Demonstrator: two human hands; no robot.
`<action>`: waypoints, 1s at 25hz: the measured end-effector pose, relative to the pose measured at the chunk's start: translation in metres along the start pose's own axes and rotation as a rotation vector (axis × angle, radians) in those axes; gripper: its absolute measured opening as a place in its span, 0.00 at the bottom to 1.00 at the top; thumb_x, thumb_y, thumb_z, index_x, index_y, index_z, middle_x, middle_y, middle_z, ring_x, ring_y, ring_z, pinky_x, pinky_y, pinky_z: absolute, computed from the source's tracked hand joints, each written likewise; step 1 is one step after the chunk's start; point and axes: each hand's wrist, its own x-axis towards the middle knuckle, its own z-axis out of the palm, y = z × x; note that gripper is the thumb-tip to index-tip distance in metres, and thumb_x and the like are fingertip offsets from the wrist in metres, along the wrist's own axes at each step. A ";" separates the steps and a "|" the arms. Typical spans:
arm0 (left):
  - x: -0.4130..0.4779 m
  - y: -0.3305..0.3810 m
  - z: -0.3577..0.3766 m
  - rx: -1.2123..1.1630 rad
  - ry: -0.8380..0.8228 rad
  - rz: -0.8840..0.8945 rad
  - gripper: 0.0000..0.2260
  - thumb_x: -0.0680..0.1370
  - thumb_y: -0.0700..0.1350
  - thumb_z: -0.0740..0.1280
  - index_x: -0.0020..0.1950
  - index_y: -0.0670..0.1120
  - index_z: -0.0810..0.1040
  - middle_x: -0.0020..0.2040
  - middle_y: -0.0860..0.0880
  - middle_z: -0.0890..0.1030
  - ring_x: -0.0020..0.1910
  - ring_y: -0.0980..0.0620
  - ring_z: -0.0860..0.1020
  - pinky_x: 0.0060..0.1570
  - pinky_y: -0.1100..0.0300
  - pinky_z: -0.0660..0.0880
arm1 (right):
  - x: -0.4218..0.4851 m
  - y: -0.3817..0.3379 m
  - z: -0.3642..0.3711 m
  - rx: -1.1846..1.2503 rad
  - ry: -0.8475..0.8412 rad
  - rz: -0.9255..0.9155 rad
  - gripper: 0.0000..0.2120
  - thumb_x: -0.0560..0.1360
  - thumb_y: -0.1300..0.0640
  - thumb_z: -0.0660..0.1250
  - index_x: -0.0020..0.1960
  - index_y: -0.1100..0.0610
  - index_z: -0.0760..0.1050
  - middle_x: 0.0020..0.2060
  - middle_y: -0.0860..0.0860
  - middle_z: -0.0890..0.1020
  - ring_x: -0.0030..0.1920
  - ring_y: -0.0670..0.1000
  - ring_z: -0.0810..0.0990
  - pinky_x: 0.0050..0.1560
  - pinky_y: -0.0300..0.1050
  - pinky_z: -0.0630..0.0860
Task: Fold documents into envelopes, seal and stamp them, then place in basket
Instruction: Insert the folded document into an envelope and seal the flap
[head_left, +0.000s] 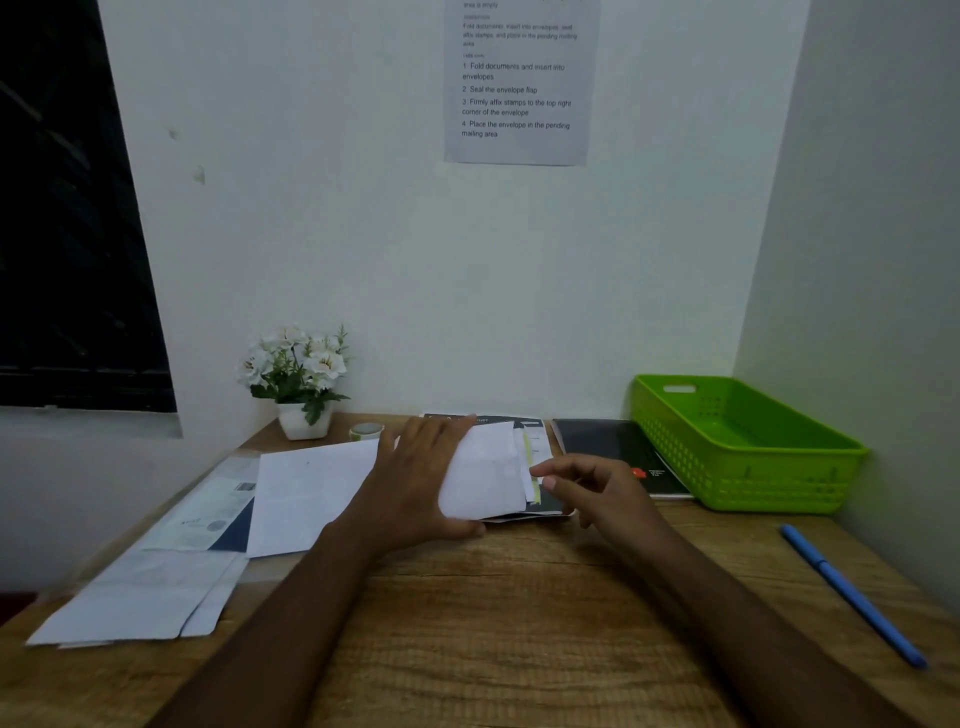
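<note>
My left hand (415, 478) grips a white folded paper or envelope (485, 473) at its left side, lifted a little over a dark printed booklet (530, 512). At the paper's right edge, where a yellow-green strip (531, 467) shows, my right hand (597, 488) has its fingers curled with the tips close to the edge; whether it pinches the edge is unclear. A green plastic basket (748, 467) stands at the back right of the wooden desk (519, 613); nothing shows inside it.
Loose white sheets (306, 499) and more papers or envelopes (145, 597) lie on the left of the desk. A potted white flower (298, 384) and a small tape roll (366, 431) stand at the back. A black notebook (618, 452) lies by the basket, a blue pen (852, 595) at the right.
</note>
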 end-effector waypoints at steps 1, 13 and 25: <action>0.000 0.000 0.000 -0.001 0.001 0.003 0.47 0.61 0.70 0.68 0.73 0.52 0.57 0.67 0.51 0.67 0.65 0.51 0.64 0.63 0.49 0.60 | -0.001 -0.001 0.001 -0.003 -0.020 0.003 0.09 0.75 0.60 0.69 0.47 0.47 0.83 0.39 0.49 0.81 0.37 0.45 0.76 0.33 0.33 0.71; 0.003 0.002 0.006 0.031 -0.079 0.011 0.49 0.61 0.75 0.63 0.75 0.55 0.48 0.72 0.51 0.62 0.69 0.49 0.59 0.69 0.44 0.58 | 0.003 0.002 0.004 0.153 0.064 0.082 0.10 0.79 0.56 0.64 0.58 0.47 0.77 0.52 0.52 0.81 0.48 0.51 0.82 0.38 0.45 0.80; 0.000 0.016 -0.004 0.001 -0.104 0.118 0.49 0.63 0.71 0.67 0.76 0.54 0.48 0.70 0.50 0.60 0.67 0.54 0.53 0.68 0.48 0.52 | 0.001 0.000 0.003 0.402 0.020 0.158 0.06 0.75 0.62 0.69 0.52 0.59 0.80 0.37 0.51 0.84 0.32 0.49 0.81 0.31 0.42 0.78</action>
